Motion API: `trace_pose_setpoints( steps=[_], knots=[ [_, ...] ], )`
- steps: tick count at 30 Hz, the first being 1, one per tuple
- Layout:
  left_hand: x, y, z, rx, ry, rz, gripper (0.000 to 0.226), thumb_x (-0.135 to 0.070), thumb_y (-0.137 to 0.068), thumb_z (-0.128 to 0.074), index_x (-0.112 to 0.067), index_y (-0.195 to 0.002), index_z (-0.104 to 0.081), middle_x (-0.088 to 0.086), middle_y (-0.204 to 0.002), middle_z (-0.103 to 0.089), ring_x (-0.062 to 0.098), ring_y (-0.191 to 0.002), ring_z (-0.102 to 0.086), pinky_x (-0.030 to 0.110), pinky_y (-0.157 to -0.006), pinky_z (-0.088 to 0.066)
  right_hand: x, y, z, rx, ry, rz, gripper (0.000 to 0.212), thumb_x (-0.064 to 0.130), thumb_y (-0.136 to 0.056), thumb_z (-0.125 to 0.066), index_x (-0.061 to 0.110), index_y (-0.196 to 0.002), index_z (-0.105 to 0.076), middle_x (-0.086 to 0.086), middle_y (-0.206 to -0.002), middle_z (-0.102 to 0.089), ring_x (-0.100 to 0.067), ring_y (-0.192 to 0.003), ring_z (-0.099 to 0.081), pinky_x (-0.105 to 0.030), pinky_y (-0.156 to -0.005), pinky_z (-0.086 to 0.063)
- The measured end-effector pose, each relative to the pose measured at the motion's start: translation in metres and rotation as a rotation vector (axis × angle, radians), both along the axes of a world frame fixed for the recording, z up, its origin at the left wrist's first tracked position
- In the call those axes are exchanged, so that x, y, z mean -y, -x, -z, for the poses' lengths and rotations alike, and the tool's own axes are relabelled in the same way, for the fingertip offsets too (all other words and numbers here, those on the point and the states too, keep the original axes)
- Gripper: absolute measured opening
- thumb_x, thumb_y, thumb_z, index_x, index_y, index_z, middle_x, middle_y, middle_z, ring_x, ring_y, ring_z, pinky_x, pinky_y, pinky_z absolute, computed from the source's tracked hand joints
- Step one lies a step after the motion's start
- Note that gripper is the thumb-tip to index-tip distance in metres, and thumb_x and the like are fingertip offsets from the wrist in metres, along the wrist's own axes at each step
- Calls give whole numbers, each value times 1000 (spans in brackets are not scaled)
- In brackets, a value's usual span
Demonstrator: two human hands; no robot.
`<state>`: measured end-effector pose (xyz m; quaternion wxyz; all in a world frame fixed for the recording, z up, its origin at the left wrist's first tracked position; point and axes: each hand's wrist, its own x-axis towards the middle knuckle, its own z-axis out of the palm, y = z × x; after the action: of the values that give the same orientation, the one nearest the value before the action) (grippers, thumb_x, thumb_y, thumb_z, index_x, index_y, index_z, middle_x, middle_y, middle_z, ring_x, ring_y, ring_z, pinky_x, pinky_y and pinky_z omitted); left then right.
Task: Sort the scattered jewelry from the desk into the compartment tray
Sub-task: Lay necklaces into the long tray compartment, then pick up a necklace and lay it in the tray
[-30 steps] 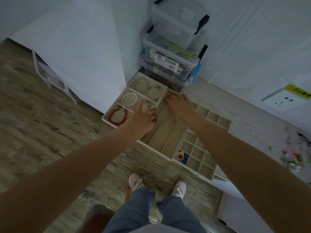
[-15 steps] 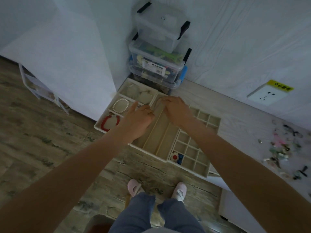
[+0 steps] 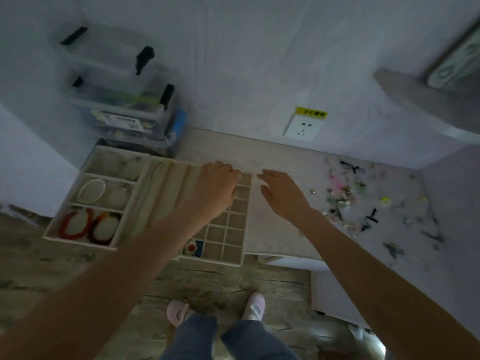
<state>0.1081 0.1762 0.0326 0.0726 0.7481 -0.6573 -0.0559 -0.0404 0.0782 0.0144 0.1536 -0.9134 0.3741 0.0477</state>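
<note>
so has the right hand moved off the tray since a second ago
Yes. The right hand was over the tray's long slots; now it is past the tray's right edge, over the bare desk, toward the scattered jewelry.

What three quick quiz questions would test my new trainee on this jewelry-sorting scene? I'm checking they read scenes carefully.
1. True or false: the right hand grips a necklace.
2. Which compartment of the tray holds the white bead bracelet: A far, B middle, C near?
3. The scattered jewelry lies on which side of the tray?

Key: 1 false, its fingers are spread and hold nothing; 2 B; 3 the right side, on the desk.
</note>
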Motion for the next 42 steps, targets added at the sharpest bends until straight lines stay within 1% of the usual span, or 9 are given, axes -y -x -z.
trace_pose_setpoints(
  steps=[13, 21, 25, 28, 32, 34, 36, 38, 42],
  knots=[
    [71, 142, 57, -229, -352, 13, 36, -28, -91, -56, -18, -125, -52, 6, -124, -48, 24, -117, -45, 39, -94, -37, 48, 154, 42, -38, -136, 131, 36, 9, -90, -55, 8, -127, -52, -12, -131, -45, -25, -123, -39, -25, -97, -26],
    [81, 167, 65, -197, -275, -160, 21, -23, -88, -58, -17, -108, -60, 5, -112, -51, 24, -110, -48, 40, -93, -37, 57, 163, 53, 85, -51, 41, 21, -1, -76, -67, 0, -97, -64, -19, -111, -53, -32, -105, -48, -37, -88, -37],
    [84, 171, 66, -186, -305, -173, 18, -18, -91, -54, -16, -104, -66, 6, -111, -50, 25, -108, -46, 41, -93, -37, 58, 156, 60, 51, 35, -34, 8, -10, -78, -57, -6, -80, -64, -25, -95, -55, -37, -94, -52, -45, -77, -47],
    [83, 171, 70, -183, -310, -138, 18, -10, -91, -49, -10, -104, -63, 8, -110, -50, 25, -107, -46, 41, -93, -38, 62, 156, 68, 62, 33, -26, 7, -7, -81, -56, -2, -83, -61, -21, -99, -53, -32, -94, -49, -43, -78, -46],
    [80, 161, 62, -585, -181, -175, 5, -8, -92, -49, -12, -91, -52, 5, -98, -62, 19, -96, -58, 24, -78, -43, 65, 155, 60, 96, 3, -79, 12, -1, -88, -54, -4, -98, -61, -21, -110, -51, -34, -104, -47, -38, -92, -41],
    [80, 152, 48, -853, -120, -240, 8, -10, -93, -51, -14, -86, -49, -1, -88, -66, 10, -86, -62, 13, -68, -42, 69, 150, 46, 192, -216, 40, 14, 7, -94, -50, 0, -102, -59, -16, -113, -53, -26, -109, -46, -31, -94, -34],
    [81, 143, 35, -1018, -60, -277, 15, -7, -93, -51, -15, -80, -46, -6, -77, -67, 10, -77, -64, 19, -74, -46, 70, 141, 27, 432, -478, 215, 8, 4, -92, -54, 9, -86, -56, -8, -96, -62, -8, -92, -59, -25, -85, -44],
    [81, 135, 21, -1207, 8, -318, 21, 0, -93, -49, -13, -77, -45, -5, -66, -68, 13, -66, -67, 28, -75, -51, 70, 133, 11, 650, -733, 378, 24, -5, -88, -55, 14, -74, -50, -1, -78, -62, 7, -68, -61, -14, -71, -47],
    [75, 120, -11, -1377, 68, -415, 18, 4, -93, -47, -9, -80, -49, 9, -69, -62, 8, -50, -62, 22, -61, -56, 68, 112, -21, 854, -1041, 504, 22, -6, -87, -53, 12, -75, -50, 0, -67, -66, -11, -72, -69, -24, -79, -54]
  ],
)
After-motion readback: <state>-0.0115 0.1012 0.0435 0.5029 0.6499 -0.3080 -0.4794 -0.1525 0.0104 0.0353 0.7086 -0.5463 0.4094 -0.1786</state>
